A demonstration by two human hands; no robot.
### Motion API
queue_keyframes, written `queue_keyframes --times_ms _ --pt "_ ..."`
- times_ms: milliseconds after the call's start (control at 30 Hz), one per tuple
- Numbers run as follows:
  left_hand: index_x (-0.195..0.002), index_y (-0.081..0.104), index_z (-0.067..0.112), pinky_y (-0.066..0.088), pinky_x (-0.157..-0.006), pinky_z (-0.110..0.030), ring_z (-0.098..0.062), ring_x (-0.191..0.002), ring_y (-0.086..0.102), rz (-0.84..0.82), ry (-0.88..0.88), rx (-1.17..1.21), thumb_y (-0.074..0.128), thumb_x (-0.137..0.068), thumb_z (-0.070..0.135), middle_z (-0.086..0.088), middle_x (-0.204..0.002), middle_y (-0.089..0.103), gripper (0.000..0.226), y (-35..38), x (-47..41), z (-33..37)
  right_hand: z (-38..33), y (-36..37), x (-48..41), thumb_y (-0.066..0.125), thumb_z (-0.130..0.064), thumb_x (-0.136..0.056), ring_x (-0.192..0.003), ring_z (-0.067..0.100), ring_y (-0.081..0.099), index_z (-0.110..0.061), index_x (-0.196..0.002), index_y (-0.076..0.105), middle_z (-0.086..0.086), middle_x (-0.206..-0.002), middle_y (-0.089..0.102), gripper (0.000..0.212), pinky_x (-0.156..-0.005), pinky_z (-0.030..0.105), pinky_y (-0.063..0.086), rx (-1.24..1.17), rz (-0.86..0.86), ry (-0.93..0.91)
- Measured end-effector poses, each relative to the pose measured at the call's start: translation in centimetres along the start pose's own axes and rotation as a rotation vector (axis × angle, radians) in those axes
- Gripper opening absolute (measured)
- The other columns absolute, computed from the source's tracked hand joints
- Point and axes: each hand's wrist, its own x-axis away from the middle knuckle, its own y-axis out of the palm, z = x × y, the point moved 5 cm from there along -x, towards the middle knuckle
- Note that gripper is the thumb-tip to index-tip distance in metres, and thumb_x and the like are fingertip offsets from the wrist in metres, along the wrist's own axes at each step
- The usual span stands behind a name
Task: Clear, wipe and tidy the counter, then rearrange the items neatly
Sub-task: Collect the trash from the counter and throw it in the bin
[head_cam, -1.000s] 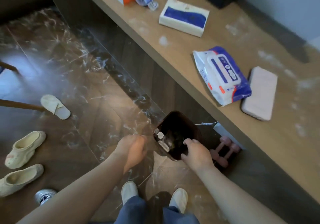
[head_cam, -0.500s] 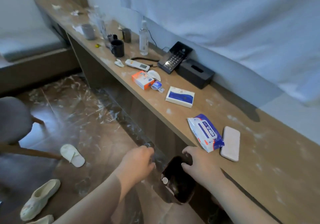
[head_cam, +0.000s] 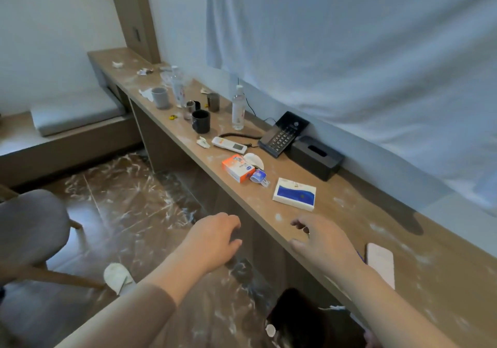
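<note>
The long wooden counter (head_cam: 336,221) is dusted with white smears and crumbs. On it lie a white-and-blue box (head_cam: 294,193), an orange-and-white box (head_cam: 238,168), a blue tape roll (head_cam: 258,176), a white remote (head_cam: 229,144), a black phone (head_cam: 282,135), a black tissue box (head_cam: 314,156), a black mug (head_cam: 201,121), a grey cup (head_cam: 160,97), a clear bottle (head_cam: 238,108) and a pale pink pad (head_cam: 380,263). My left hand (head_cam: 215,236) hovers over the floor, fingers loosely curled, holding nothing. My right hand (head_cam: 322,242) hangs over the counter's front edge, relaxed and empty. A dark bin (head_cam: 301,318) stands on the floor below.
A grey chair (head_cam: 29,229) stands at the left with a white slipper (head_cam: 118,277) near its leg. The dark glossy floor (head_cam: 139,199) is streaked with white. A cushioned bench (head_cam: 75,111) sits at the far left, and a white curtain (head_cam: 349,65) hangs behind the counter.
Both hands let go of the dark bin and rose to counter height. My view lifted from the floor to take in the whole counter.
</note>
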Motion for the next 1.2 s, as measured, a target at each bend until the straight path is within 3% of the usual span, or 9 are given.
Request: queue_keyframes --times_ms 300,433,567,800,1000,1100,1200 --pt "-0.125 0.055 0.024 0.046 -0.095 -0.029 -0.014 -0.109 0.057 0.005 -0.046 -0.038 0.053 -0.095 0.038 0.004 -0.119 0.058 0.033 -3.0 -6.8 -2.9 0.1 -0.5 -10.4 0.067 -0.038 -0.085 -0.095 0.005 0.056 -0.033 -0.12 0.056 -0.012 -0.119 0.06 0.037 -0.078 0.014 0.048 -0.057 -0.022 -0.002" --pt "-0.125 0.054 0.023 0.047 -0.095 -0.03 -0.015 -0.108 0.058 -0.048 -0.122 -0.042 0.053 -0.095 0.037 0.003 -0.119 0.058 0.033 -3.5 -10.4 -4.4 0.3 0.5 -15.0 0.067 -0.043 -0.084 -0.085 0.007 0.055 -0.032 -0.118 0.055 -0.011 -0.111 0.06 0.038 -0.077 0.016 0.051 -0.1 -0.063 0.031" --pt "-0.135 0.049 0.023 0.047 -0.098 -0.033 -0.017 -0.113 0.057 -0.149 -0.17 -0.062 0.051 -0.097 0.037 0.003 -0.126 0.056 0.041 -2.9 -13.9 -6.2 1.0 1.5 -18.5 0.065 -0.05 -0.085 -0.09 0.006 0.052 -0.031 -0.12 0.053 -0.011 -0.115 0.061 0.042 -0.079 0.018 0.05 -0.064 -0.096 0.045" --pt "-0.134 0.05 0.023 0.049 -0.096 -0.032 -0.017 -0.11 0.058 -0.218 -0.142 -0.032 0.052 -0.095 0.037 0.003 -0.127 0.057 0.042 -2.2 -20.4 -10.3 1.4 4.8 -24.8 0.059 -0.046 -0.09 -0.115 0.015 0.055 -0.025 -0.129 0.046 -0.003 -0.13 0.055 0.046 -0.089 0.026 0.049 -0.062 -0.142 0.186" --pt "-0.134 0.048 0.023 0.046 -0.096 -0.029 -0.017 -0.115 0.056 -0.22 -0.024 -0.041 0.052 -0.095 0.033 0.003 -0.129 0.056 0.041 -3.3 -27.7 -14.4 1.6 7.6 -29.9 0.061 -0.041 -0.089 -0.09 0.014 0.056 -0.022 -0.121 0.052 -0.003 -0.104 0.056 0.038 -0.071 0.024 0.045 -0.07 -0.134 0.432" --pt "-0.133 0.051 0.025 0.046 -0.094 -0.025 -0.013 -0.111 0.057 -0.209 0.053 -0.048 0.053 -0.095 0.032 0.005 -0.127 0.057 0.038 -3.8 -30.6 -16.1 1.9 9.7 -31.4 0.059 -0.039 -0.091 -0.104 0.022 0.059 -0.013 -0.121 0.055 0.007 -0.118 0.061 0.04 -0.076 0.026 0.045 -0.172 -0.141 0.521" --pt "-0.13 0.053 0.027 0.049 -0.092 -0.027 -0.012 -0.104 0.059 -0.263 0.101 -0.028 0.054 -0.094 0.033 0.006 -0.122 0.058 0.036 -2.8 -32.3 -17.6 1.5 11.3 -32.5 0.06 -0.047 -0.091 -0.115 0.021 0.058 -0.019 -0.13 0.044 0.003 -0.128 0.058 0.051 -0.088 0.028 0.05 -0.091 -0.179 0.673"
